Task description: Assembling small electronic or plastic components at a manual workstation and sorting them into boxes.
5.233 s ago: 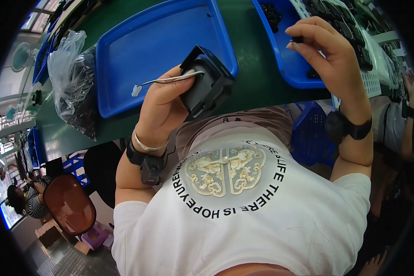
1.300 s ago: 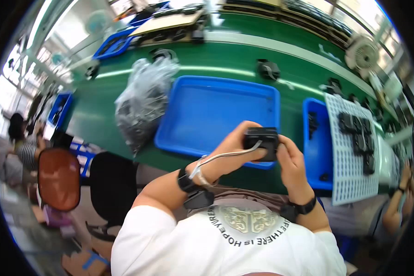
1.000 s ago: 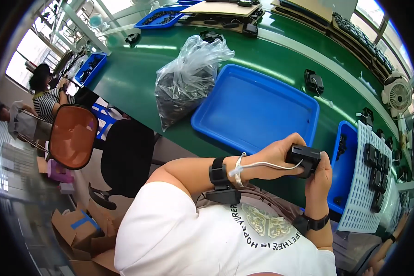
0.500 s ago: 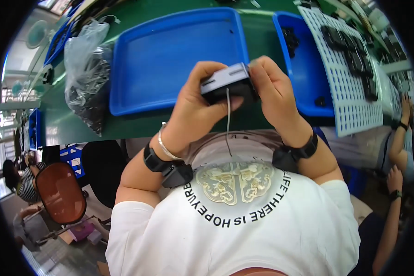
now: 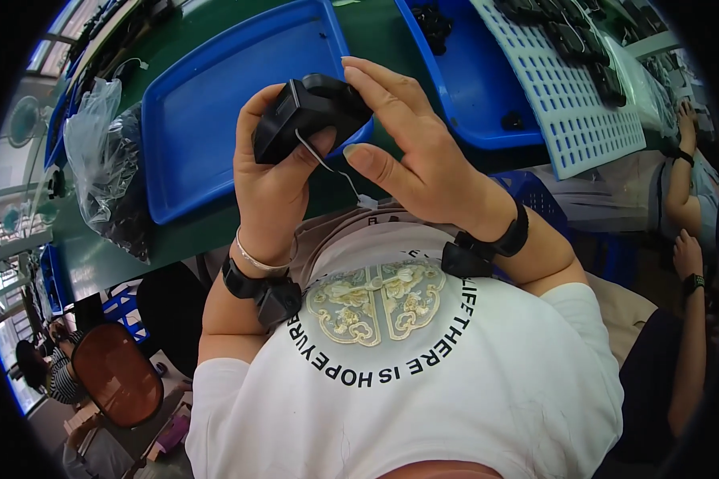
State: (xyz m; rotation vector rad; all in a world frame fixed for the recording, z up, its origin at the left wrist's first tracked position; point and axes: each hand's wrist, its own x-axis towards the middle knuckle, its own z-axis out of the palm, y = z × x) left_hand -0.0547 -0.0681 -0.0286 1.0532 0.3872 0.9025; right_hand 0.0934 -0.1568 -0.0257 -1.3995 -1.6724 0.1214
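My left hand (image 5: 273, 188) grips a small black box-shaped part (image 5: 307, 113) from below, thumb pressed on its near side. A thin grey wire (image 5: 333, 169) with a small white end hangs from the part toward my chest. My right hand (image 5: 411, 152) rests its fingertips on the part's top right corner, with the fingers spread and the palm facing left. Both hands hover above the near edge of a large blue tray (image 5: 208, 120) on the green bench (image 5: 96, 255). Each wrist wears a black band.
A clear plastic bag (image 5: 108, 172) of dark parts lies left of the tray. A second blue tray (image 5: 471, 88) and a white perforated rack (image 5: 575, 88) holding black parts sit to the right. Another person's arms (image 5: 687, 207) work at far right. A brown chair (image 5: 116, 371) stands lower left.
The part has turned in my hands and now tilts, held mainly by my left hand. My right hand has loosened from a grip to fingertip contact. The view has shifted slightly.
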